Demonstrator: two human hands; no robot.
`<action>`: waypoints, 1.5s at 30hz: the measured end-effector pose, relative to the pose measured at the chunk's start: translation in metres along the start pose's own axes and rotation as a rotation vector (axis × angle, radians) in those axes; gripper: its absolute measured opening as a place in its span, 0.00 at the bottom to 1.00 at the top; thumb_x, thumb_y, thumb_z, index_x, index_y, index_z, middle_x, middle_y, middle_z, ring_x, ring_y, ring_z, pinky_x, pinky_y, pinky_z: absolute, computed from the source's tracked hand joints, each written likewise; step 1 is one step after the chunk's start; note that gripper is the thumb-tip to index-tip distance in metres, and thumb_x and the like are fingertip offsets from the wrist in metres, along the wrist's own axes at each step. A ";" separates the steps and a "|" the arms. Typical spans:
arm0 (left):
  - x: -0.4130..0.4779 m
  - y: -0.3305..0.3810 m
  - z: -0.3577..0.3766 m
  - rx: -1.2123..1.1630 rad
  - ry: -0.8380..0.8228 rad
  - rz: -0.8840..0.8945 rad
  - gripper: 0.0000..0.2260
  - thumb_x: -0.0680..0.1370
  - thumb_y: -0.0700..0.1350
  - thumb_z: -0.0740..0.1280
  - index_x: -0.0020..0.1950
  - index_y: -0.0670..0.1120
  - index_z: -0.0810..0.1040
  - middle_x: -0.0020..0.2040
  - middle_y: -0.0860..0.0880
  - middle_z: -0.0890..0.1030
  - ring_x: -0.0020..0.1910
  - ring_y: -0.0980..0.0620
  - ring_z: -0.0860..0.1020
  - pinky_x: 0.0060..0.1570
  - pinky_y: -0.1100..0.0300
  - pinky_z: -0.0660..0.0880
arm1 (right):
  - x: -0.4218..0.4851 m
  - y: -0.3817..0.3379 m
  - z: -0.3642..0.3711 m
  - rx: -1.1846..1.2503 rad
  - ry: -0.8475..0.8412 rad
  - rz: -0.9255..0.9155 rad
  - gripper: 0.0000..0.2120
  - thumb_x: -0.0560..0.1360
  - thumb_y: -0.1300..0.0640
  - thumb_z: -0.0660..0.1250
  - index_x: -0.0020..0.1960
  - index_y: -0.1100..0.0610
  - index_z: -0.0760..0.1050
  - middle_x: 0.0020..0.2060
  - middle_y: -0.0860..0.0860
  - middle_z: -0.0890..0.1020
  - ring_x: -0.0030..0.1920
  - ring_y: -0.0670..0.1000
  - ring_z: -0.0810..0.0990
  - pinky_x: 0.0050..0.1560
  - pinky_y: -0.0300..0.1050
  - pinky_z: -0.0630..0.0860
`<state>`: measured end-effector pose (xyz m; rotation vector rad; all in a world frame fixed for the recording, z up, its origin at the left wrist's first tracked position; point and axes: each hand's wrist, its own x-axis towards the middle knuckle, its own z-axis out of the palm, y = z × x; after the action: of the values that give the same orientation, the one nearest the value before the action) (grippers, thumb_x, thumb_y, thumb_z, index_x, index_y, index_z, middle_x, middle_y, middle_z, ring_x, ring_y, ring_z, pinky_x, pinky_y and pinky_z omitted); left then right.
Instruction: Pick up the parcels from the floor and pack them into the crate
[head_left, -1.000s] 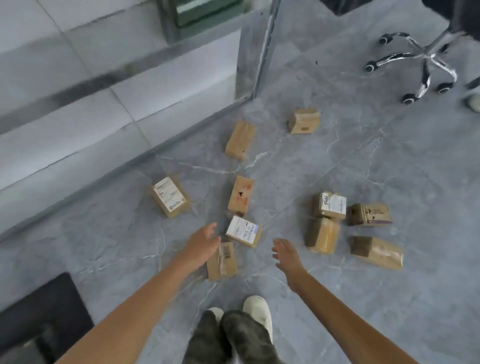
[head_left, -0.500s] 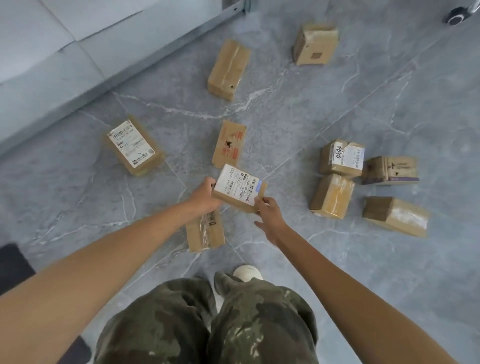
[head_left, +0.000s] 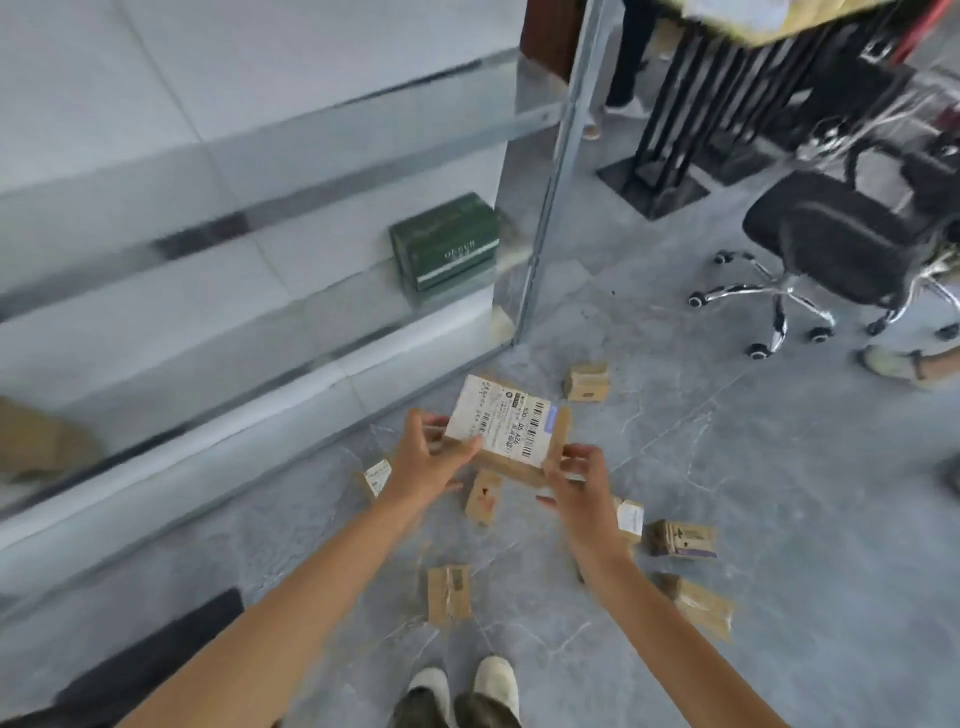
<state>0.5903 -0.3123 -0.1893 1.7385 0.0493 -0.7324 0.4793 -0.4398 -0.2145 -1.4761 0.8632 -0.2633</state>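
Left hand (head_left: 431, 462) and right hand (head_left: 577, 482) grip the parcel (head_left: 506, 431) by its ends, so hold tight and carry it flat to the crate.

I see matt brown cardboard on the parcel (head_left: 511, 465), with a smooth white paper label (head_left: 498, 423). The floor (head_left: 805, 519) looks like smooth grey veined stone with a dull sheen. The chair base (head_left: 779, 304) is shiny chromed metal, and its seat (head_left: 831, 234) looks like black cloth.

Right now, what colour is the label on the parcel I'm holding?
White label, black barcodes; head view.
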 end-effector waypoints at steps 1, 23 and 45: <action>-0.016 0.027 -0.011 -0.027 0.023 0.034 0.17 0.73 0.42 0.71 0.55 0.47 0.65 0.50 0.51 0.73 0.48 0.51 0.78 0.44 0.48 0.80 | -0.013 -0.028 -0.001 -0.003 -0.037 -0.056 0.08 0.78 0.58 0.64 0.50 0.47 0.67 0.49 0.45 0.77 0.50 0.46 0.79 0.44 0.42 0.80; -0.360 0.102 -0.150 -0.145 -0.002 0.365 0.25 0.68 0.53 0.73 0.57 0.48 0.63 0.56 0.51 0.78 0.50 0.53 0.82 0.46 0.54 0.81 | -0.268 -0.250 0.043 0.166 -0.605 -0.436 0.22 0.74 0.39 0.59 0.62 0.49 0.75 0.50 0.58 0.83 0.52 0.60 0.81 0.51 0.55 0.79; -0.591 -0.066 -0.198 -0.224 0.258 0.291 0.15 0.78 0.52 0.64 0.63 0.55 0.66 0.63 0.50 0.76 0.57 0.54 0.79 0.54 0.56 0.77 | -0.505 -0.109 0.042 0.071 -1.012 -0.216 0.20 0.80 0.55 0.58 0.71 0.46 0.65 0.59 0.49 0.80 0.56 0.50 0.81 0.45 0.43 0.80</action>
<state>0.1785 0.0836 0.0682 1.5727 0.0515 -0.2760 0.1975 -0.0972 0.0541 -1.3886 -0.1195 0.2910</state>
